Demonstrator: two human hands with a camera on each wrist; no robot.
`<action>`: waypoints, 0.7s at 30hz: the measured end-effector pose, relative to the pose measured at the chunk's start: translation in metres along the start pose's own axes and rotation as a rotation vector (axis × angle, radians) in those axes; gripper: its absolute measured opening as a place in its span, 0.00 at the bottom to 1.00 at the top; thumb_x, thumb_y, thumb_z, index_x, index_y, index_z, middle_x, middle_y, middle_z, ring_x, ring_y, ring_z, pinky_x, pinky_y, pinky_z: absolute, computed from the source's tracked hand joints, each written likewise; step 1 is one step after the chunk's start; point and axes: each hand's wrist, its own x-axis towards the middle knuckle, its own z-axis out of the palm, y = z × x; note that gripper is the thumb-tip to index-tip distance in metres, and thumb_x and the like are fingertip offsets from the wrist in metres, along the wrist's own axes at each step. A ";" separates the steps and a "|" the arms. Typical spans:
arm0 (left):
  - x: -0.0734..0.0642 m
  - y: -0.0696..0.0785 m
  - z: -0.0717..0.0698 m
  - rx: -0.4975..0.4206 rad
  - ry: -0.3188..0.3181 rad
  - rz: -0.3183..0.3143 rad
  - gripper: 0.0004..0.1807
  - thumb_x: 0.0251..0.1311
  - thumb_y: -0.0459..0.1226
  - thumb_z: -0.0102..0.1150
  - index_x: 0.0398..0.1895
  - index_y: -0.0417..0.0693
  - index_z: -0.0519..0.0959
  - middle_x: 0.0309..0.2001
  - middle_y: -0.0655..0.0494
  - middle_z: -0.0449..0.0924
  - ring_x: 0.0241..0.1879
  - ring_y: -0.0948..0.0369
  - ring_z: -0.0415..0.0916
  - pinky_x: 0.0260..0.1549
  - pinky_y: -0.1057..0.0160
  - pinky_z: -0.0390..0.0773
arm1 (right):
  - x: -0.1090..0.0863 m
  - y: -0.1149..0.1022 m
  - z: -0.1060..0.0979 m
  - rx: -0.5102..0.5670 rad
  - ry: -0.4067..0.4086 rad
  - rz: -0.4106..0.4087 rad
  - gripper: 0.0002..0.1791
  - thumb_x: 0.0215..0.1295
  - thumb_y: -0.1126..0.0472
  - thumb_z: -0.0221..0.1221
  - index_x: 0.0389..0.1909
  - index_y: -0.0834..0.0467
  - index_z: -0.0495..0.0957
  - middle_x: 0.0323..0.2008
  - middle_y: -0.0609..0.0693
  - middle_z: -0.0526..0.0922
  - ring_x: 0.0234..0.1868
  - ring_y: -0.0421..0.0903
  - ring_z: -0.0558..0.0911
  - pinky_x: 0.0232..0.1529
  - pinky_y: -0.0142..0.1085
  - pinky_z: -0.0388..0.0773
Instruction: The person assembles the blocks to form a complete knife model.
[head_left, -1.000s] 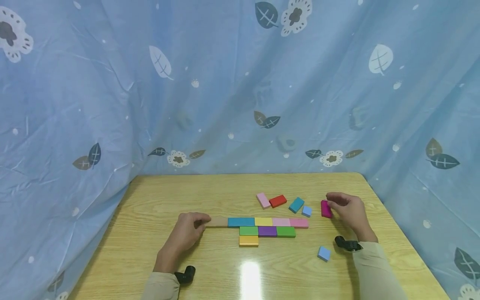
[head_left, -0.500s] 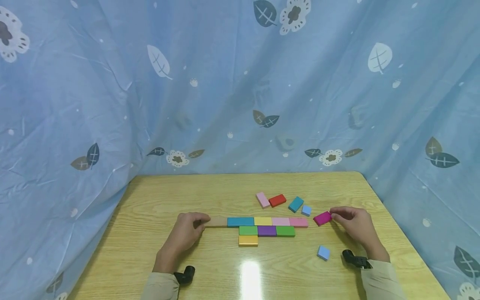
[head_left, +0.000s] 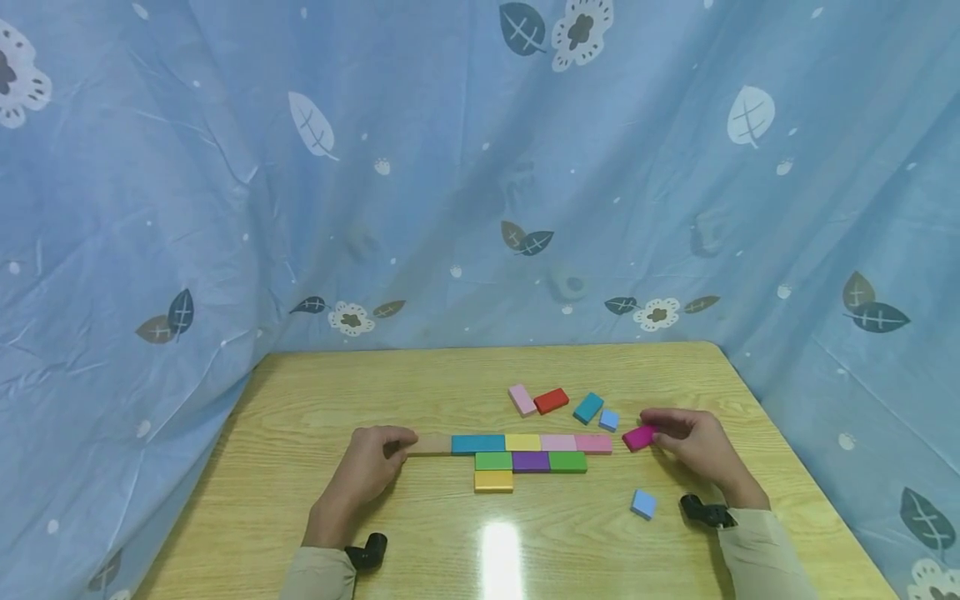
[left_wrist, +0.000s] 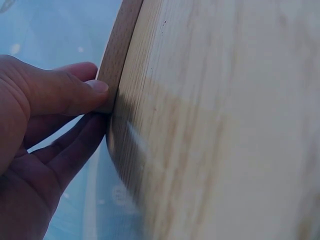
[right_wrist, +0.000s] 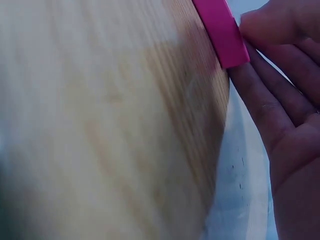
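My left hand (head_left: pixel 371 462) pinches the left end of a tan wooden block (head_left: pixel 429 445); the left wrist view shows the thumb on the near side of this block (left_wrist: pixel 118 55). That block begins a row with a blue block (head_left: pixel 478 444), a yellow block (head_left: pixel 522 442) and two pink ones. Below the row lie a green block (head_left: pixel 492 461), a purple block (head_left: pixel 531 462), another green one and an orange block (head_left: pixel 493 482). Right of the row, my right hand (head_left: pixel 697 450) pinches a magenta block (head_left: pixel 637 438) by its right end, lying aslant with a small gap to the row.
Behind the row lie a loose pink block (head_left: pixel 522 400), a red block (head_left: pixel 551 401), a teal block (head_left: pixel 588 408) and a small light-blue block (head_left: pixel 609 420). Another light-blue block (head_left: pixel 643 504) lies in front of my right hand. A blue patterned curtain (head_left: pixel 450 208) surrounds the wooden table (head_left: pixel 337 383).
My right hand has turned the magenta block from nearly upright in view to aslant and brought it leftward and nearer the row's end. The left hand stays at the tan block.
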 end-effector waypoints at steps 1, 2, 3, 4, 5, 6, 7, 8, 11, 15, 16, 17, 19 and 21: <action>0.000 0.000 0.000 0.001 -0.001 0.000 0.17 0.64 0.21 0.71 0.51 0.46 0.93 0.53 0.52 0.93 0.58 0.48 0.89 0.59 0.49 0.90 | -0.002 -0.001 0.000 -0.002 -0.003 0.006 0.20 0.70 0.70 0.71 0.62 0.63 0.87 0.56 0.61 0.91 0.51 0.35 0.91 0.49 0.21 0.86; 0.000 -0.001 0.000 0.002 0.000 0.002 0.17 0.64 0.21 0.71 0.51 0.46 0.93 0.53 0.52 0.93 0.58 0.48 0.89 0.59 0.48 0.89 | -0.004 -0.001 0.000 -0.012 -0.002 0.009 0.20 0.70 0.69 0.72 0.62 0.62 0.88 0.56 0.60 0.92 0.50 0.35 0.91 0.48 0.21 0.86; 0.000 -0.001 0.000 0.001 -0.002 0.001 0.17 0.64 0.21 0.71 0.51 0.46 0.93 0.53 0.52 0.93 0.59 0.48 0.89 0.59 0.48 0.89 | -0.006 -0.002 -0.001 -0.022 -0.001 0.010 0.20 0.70 0.69 0.72 0.62 0.61 0.88 0.56 0.60 0.92 0.50 0.35 0.91 0.48 0.21 0.86; 0.000 -0.001 0.000 0.002 -0.001 0.001 0.17 0.64 0.21 0.71 0.51 0.46 0.93 0.53 0.52 0.93 0.59 0.48 0.89 0.60 0.48 0.89 | -0.009 -0.002 -0.001 -0.030 0.004 0.011 0.20 0.70 0.69 0.72 0.61 0.61 0.88 0.56 0.60 0.92 0.50 0.34 0.91 0.47 0.21 0.86; 0.000 -0.002 0.000 0.004 -0.002 0.002 0.17 0.64 0.21 0.71 0.51 0.47 0.93 0.53 0.52 0.93 0.59 0.48 0.89 0.60 0.48 0.89 | -0.012 -0.003 -0.001 -0.036 0.012 0.013 0.20 0.70 0.69 0.72 0.61 0.61 0.88 0.56 0.60 0.92 0.50 0.32 0.90 0.47 0.21 0.86; 0.000 -0.002 0.000 0.007 0.000 0.004 0.17 0.64 0.21 0.71 0.51 0.47 0.93 0.53 0.52 0.93 0.59 0.48 0.89 0.60 0.48 0.89 | -0.015 -0.003 -0.001 -0.042 0.020 0.017 0.20 0.70 0.68 0.73 0.61 0.61 0.88 0.56 0.60 0.92 0.50 0.31 0.90 0.47 0.20 0.86; 0.000 -0.002 0.000 0.009 0.001 0.004 0.17 0.64 0.21 0.71 0.51 0.47 0.93 0.53 0.52 0.93 0.59 0.48 0.88 0.61 0.47 0.89 | -0.019 -0.004 -0.001 -0.045 0.029 0.023 0.20 0.70 0.68 0.73 0.61 0.61 0.88 0.56 0.60 0.92 0.50 0.29 0.89 0.47 0.20 0.86; 0.000 -0.002 0.000 0.010 0.002 0.003 0.17 0.64 0.21 0.71 0.51 0.47 0.93 0.53 0.52 0.93 0.59 0.48 0.88 0.61 0.47 0.89 | -0.022 -0.004 -0.001 -0.056 0.036 0.029 0.20 0.70 0.67 0.73 0.62 0.60 0.88 0.56 0.60 0.92 0.50 0.27 0.88 0.47 0.19 0.85; 0.000 -0.002 0.001 0.013 0.005 0.000 0.17 0.64 0.22 0.71 0.51 0.48 0.93 0.52 0.52 0.93 0.59 0.48 0.88 0.61 0.47 0.89 | -0.031 -0.006 0.000 -0.079 0.063 0.056 0.20 0.69 0.66 0.74 0.62 0.60 0.88 0.57 0.60 0.91 0.51 0.23 0.86 0.48 0.17 0.84; 0.000 -0.002 0.000 0.005 0.003 -0.011 0.16 0.65 0.22 0.72 0.50 0.48 0.93 0.52 0.52 0.93 0.58 0.49 0.89 0.60 0.48 0.89 | -0.038 -0.007 0.003 -0.161 0.126 0.054 0.17 0.70 0.64 0.74 0.59 0.58 0.90 0.54 0.59 0.93 0.49 0.21 0.84 0.46 0.14 0.81; 0.000 -0.001 0.000 0.003 0.003 -0.012 0.16 0.65 0.22 0.72 0.50 0.48 0.93 0.52 0.52 0.93 0.58 0.49 0.89 0.60 0.48 0.89 | -0.039 -0.007 0.004 -0.181 0.143 0.047 0.16 0.70 0.64 0.74 0.58 0.58 0.90 0.53 0.58 0.93 0.48 0.20 0.84 0.46 0.14 0.80; 0.000 -0.001 0.000 0.003 0.003 -0.014 0.16 0.65 0.22 0.71 0.50 0.48 0.93 0.52 0.52 0.93 0.58 0.49 0.89 0.59 0.48 0.89 | -0.041 -0.008 0.005 -0.199 0.162 0.039 0.15 0.70 0.65 0.74 0.56 0.58 0.91 0.52 0.58 0.94 0.47 0.20 0.84 0.45 0.13 0.80; 0.000 -0.001 0.000 0.005 0.001 -0.013 0.16 0.65 0.22 0.71 0.50 0.47 0.93 0.52 0.52 0.93 0.59 0.49 0.89 0.61 0.47 0.89 | -0.042 -0.009 0.006 -0.224 0.195 0.033 0.14 0.69 0.65 0.74 0.55 0.58 0.92 0.49 0.57 0.94 0.46 0.19 0.83 0.43 0.13 0.79; 0.000 -0.001 0.000 0.007 0.001 -0.013 0.16 0.65 0.22 0.71 0.50 0.47 0.93 0.53 0.51 0.93 0.60 0.48 0.88 0.62 0.46 0.88 | -0.044 -0.010 0.007 -0.215 0.204 0.043 0.14 0.69 0.65 0.75 0.54 0.59 0.91 0.49 0.58 0.94 0.45 0.21 0.84 0.43 0.13 0.81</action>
